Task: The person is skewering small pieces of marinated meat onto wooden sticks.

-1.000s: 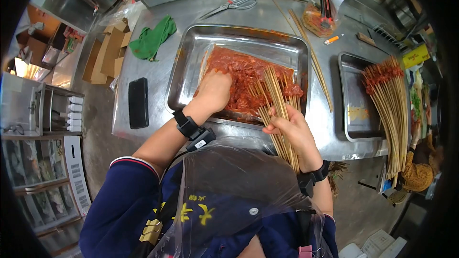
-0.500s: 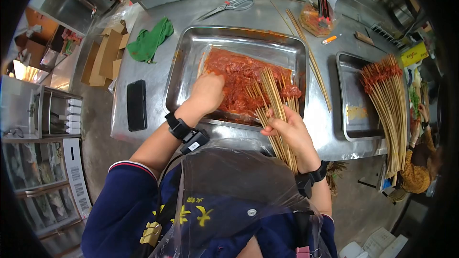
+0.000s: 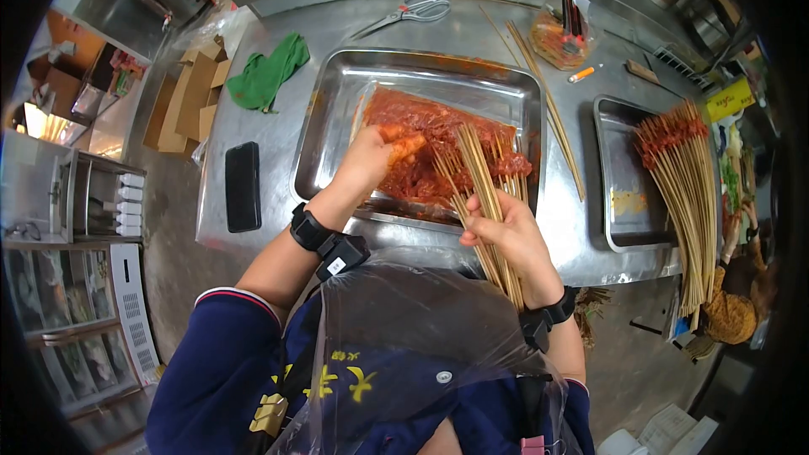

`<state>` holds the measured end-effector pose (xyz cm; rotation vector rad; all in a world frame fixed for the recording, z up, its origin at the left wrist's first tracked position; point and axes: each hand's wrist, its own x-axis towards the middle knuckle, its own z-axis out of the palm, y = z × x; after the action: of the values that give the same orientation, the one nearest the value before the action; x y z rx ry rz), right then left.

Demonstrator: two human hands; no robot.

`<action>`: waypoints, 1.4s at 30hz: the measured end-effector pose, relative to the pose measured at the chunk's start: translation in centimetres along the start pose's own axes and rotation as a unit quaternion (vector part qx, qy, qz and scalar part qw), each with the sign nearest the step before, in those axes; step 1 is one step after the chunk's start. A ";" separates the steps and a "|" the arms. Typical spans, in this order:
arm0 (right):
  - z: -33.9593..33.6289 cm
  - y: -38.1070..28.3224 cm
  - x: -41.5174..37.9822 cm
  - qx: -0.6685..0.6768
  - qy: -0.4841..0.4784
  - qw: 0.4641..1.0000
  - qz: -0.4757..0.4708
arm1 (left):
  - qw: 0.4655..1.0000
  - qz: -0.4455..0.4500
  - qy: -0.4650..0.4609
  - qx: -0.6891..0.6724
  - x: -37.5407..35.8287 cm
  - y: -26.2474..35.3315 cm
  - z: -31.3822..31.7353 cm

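A heap of red marinated meat (image 3: pixel 404 114) lies in a large steel tray (image 3: pixel 337 57). Over its left part is my left hand (image 3: pixel 375 154), with sauce-stained fingers curled together on a bit of the meat; the exact piece is partly hidden. My right hand (image 3: pixel 510 232) grips a bundle of bamboo skewers (image 3: pixel 476 160) at the tray's front right. The skewers slant upward over the meat, and some beside them carry red meat near their tips.
At right, a second tray (image 3: pixel 619 219) bears many loaded skewers (image 3: pixel 683 194). Loose skewers (image 3: pixel 548 101), scissors (image 3: pixel 413 13), a green cloth (image 3: pixel 268 72), a black phone (image 3: pixel 243 187) and an orange marker (image 3: pixel 581 75) lie on the steel table. Another person (image 3: pixel 731 307) is at far right.
My left hand has lifted slightly out of the meat, and its fingers now show, pointing right. My right hand stays around the skewers almost unmoved.
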<state>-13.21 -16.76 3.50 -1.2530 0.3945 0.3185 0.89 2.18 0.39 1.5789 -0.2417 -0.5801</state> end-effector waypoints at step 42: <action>-0.2 0.1 0.2 0.032 -0.029 0.999 -0.001 | 0.977 -0.066 0.048 -0.199 -0.5 0.0 2.9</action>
<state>-13.06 -16.96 3.26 -1.1782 0.3508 0.3373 -1.02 -0.09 0.54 1.2344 0.0518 -0.6106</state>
